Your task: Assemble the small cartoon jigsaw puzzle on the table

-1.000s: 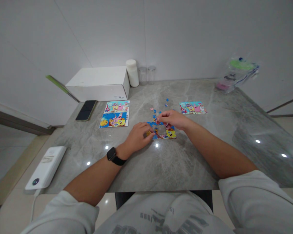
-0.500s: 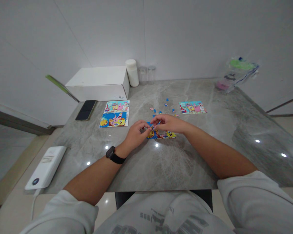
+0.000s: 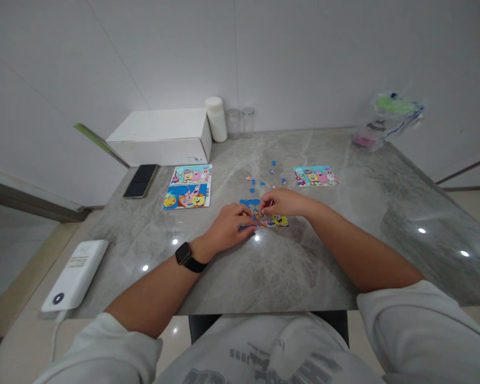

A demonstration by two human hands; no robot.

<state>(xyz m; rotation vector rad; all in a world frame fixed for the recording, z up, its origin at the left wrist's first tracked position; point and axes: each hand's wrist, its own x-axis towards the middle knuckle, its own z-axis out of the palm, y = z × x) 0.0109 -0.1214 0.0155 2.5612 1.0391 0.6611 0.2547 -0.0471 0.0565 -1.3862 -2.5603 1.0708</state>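
Note:
A partly assembled cartoon puzzle [image 3: 279, 220] lies on the grey marble table, with gaps in its upper middle. My left hand [image 3: 231, 226] rests on the puzzle's left end and lower edge, fingers apart, and nothing shows in its grip. Over the upper middle of the puzzle, my right hand [image 3: 282, 202] is closed in a pinch; whatever lies between its fingertips is too small to make out. Several loose puzzle pieces [image 3: 253, 182] are scattered just beyond my hands. A finished-looking cartoon picture [image 3: 316, 176] lies farther right.
A printed picture sheet [image 3: 189, 186] and a phone [image 3: 141, 181] lie to the left. Behind them stand a white box [image 3: 160, 136], a white bottle [image 3: 216, 119] and two glasses [image 3: 248, 122]. A power bank [image 3: 76, 274] is at the left edge, a plastic bag [image 3: 388, 122] back right.
My left hand has moved down and slightly right onto the puzzle's lower edge. My right hand has drawn a little to the right, away from the left one, uncovering the puzzle's upper left.

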